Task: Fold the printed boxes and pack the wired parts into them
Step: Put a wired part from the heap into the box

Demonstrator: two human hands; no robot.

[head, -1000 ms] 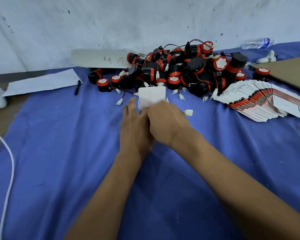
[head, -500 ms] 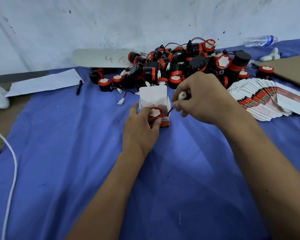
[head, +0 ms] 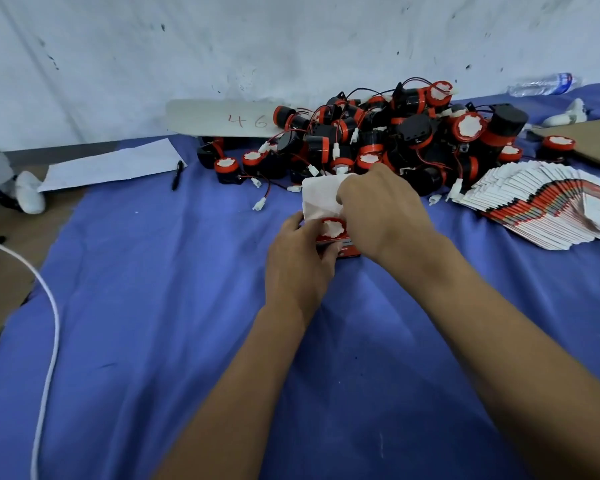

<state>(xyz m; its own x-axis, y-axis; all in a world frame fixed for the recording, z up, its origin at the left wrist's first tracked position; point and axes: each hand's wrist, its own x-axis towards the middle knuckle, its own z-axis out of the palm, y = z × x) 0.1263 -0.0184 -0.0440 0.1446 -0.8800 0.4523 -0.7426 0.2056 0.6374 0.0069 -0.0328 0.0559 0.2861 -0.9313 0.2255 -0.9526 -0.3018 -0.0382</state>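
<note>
A small printed box (head: 346, 250) stands on the blue cloth at the centre, its white lid flap (head: 320, 195) raised. A black and red wired part (head: 334, 227) sits inside, its white top showing. My left hand (head: 300, 263) grips the box's near left side. My right hand (head: 381, 211) curls over the box's right side and pinches the lid flap's edge. Behind lies a heap of several black and red wired parts (head: 388, 140). A fanned stack of flat printed boxes (head: 548, 209) lies to the right.
A white sheet (head: 115, 164) and a black pen (head: 177, 174) lie at the back left. A white cable (head: 45, 341) runs down the left. A labelled card (head: 222, 117) leans on the wall. A water bottle (head: 541, 85) and brown cardboard (head: 589, 140) are at the back right.
My right hand lifted off the box, drew the part's white connector out to the right, then came back over the box and onto the lid flap. The left hand stayed on the box.
</note>
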